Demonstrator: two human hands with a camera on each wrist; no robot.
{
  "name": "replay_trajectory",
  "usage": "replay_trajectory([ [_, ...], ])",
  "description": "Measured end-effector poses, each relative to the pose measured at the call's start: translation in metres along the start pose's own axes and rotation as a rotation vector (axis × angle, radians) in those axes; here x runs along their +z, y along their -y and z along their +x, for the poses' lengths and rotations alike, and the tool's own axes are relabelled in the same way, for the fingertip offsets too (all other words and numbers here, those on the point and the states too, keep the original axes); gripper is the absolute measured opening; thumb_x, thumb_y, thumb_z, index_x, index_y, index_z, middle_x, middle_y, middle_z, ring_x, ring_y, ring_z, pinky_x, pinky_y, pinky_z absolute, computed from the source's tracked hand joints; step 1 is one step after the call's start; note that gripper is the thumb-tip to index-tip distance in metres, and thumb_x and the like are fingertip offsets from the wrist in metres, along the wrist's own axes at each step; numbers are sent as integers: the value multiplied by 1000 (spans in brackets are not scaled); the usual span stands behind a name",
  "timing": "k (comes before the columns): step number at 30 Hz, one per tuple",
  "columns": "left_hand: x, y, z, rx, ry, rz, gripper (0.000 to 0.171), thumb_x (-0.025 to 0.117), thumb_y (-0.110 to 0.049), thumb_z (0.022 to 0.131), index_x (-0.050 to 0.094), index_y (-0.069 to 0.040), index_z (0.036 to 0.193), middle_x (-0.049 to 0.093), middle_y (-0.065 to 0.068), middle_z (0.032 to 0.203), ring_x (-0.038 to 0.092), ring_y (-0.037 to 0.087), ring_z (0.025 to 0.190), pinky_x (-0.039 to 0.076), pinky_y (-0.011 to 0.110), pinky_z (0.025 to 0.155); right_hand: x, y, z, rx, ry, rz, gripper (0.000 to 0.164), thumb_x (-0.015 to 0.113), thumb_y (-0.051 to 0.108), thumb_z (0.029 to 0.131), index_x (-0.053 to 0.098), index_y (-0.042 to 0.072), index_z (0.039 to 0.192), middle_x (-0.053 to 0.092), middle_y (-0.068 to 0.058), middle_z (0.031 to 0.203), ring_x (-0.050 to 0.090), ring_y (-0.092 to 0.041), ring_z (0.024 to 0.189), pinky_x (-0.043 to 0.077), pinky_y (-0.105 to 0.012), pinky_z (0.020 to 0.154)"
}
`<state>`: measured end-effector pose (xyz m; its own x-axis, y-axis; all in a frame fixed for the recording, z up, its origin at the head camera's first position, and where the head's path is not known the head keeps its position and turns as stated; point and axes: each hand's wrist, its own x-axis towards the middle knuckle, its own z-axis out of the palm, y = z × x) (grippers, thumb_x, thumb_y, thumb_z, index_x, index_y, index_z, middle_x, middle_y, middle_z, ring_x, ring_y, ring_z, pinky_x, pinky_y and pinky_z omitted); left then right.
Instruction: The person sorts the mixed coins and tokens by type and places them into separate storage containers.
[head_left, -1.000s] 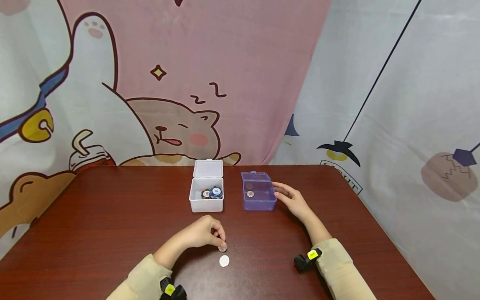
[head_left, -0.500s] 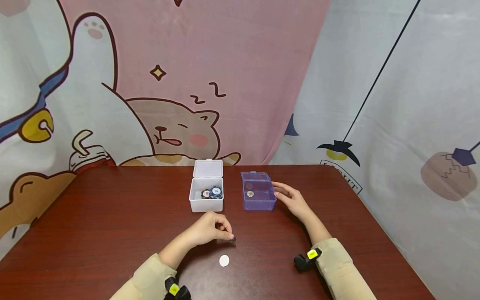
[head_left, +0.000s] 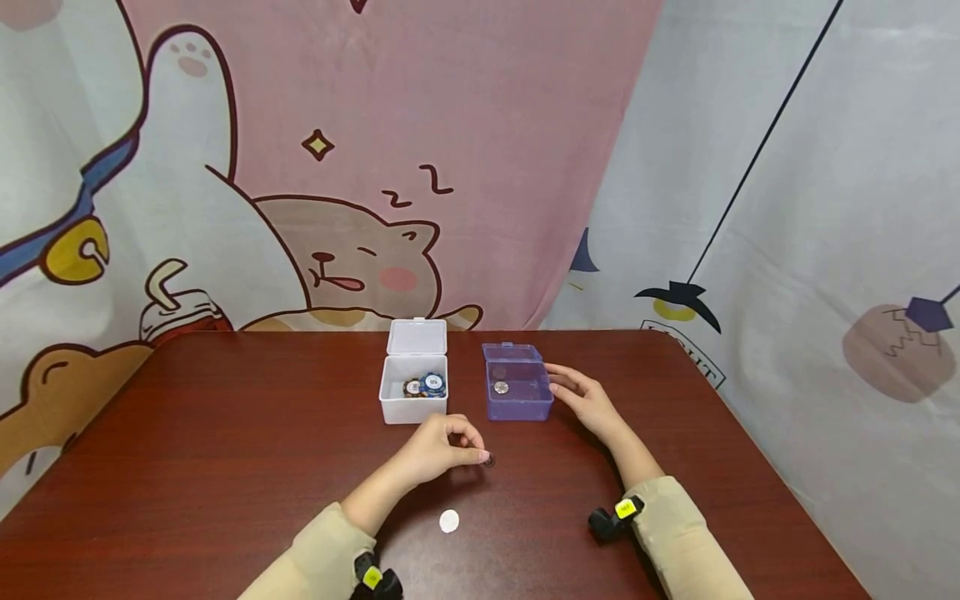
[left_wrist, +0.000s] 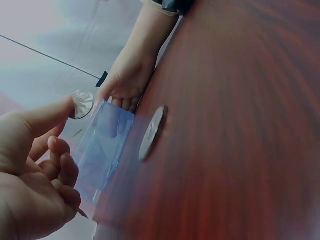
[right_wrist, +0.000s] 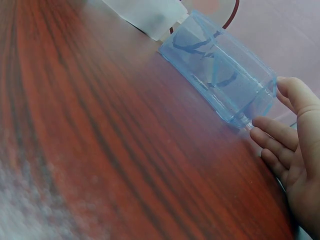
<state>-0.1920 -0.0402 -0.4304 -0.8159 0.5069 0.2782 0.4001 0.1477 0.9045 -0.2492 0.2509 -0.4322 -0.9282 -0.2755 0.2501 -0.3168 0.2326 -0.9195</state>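
Between thumb and fingertips my left hand (head_left: 442, 450) pinches a silver coin (left_wrist: 82, 105), held up over the table in front of the two boxes. In the head view that coin looks dark and small. A second coin (head_left: 449, 521) lies flat and bright on the table, nearer to me. My right hand (head_left: 588, 406) rests its fairly straight fingers against the right side of a clear purple box (head_left: 519, 410). The box's lid (head_left: 512, 352) is tipped back, and a silver coin (head_left: 501, 387) shows inside.
Left of the purple box stands a white box (head_left: 414, 412), lid (head_left: 417, 337) raised, with blue and dark poker chips (head_left: 432, 384) in it. Both boxes sit toward the back of the dark red wooden table (head_left: 247, 433). A printed curtain (head_left: 510, 167) hangs behind.
Carrying the pinched coin, my left hand has moved right and farther from me, toward the purple box. The right hand, both boxes and the coin on the table have stayed put.
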Motion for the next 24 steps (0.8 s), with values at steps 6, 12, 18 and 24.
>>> replay_trajectory([
  [6, 9, -18, 5, -41, -96, -18, 8, 76, 2, 77, 69, 3, 74, 51, -4, 68, 46, 9, 66, 36, 22, 59, 0, -1, 0, -5, -3, 0, 42, 58, 5, 95, 49, -8, 134, 56, -32, 122, 52, -43, 116, 45, -20, 85],
  [12, 14, -44, 10, -76, -173, -66, 8, 74, 4, 78, 67, 8, 77, 54, 2, 71, 48, 12, 67, 38, 20, 60, 0, 0, 0, 3, -6, -6, 42, 57, 4, 95, 49, -8, 134, 56, -32, 123, 51, -44, 116, 45, -20, 85],
  [18, 20, -49, 18, -73, -223, -91, 9, 73, 5, 78, 66, 10, 78, 55, 5, 73, 48, 13, 69, 39, 22, 62, 0, 2, -1, 16, -5, -21, 42, 57, 4, 95, 49, -6, 135, 56, -31, 124, 52, -41, 117, 44, -20, 85],
  [24, 21, -50, 25, -93, -271, -86, 9, 72, 3, 81, 65, 9, 80, 56, 5, 77, 48, 16, 72, 39, 24, 64, 0, 2, 0, 10, -4, -32, 42, 58, 6, 95, 50, -5, 135, 57, -29, 123, 52, -40, 116, 44, -20, 85],
])
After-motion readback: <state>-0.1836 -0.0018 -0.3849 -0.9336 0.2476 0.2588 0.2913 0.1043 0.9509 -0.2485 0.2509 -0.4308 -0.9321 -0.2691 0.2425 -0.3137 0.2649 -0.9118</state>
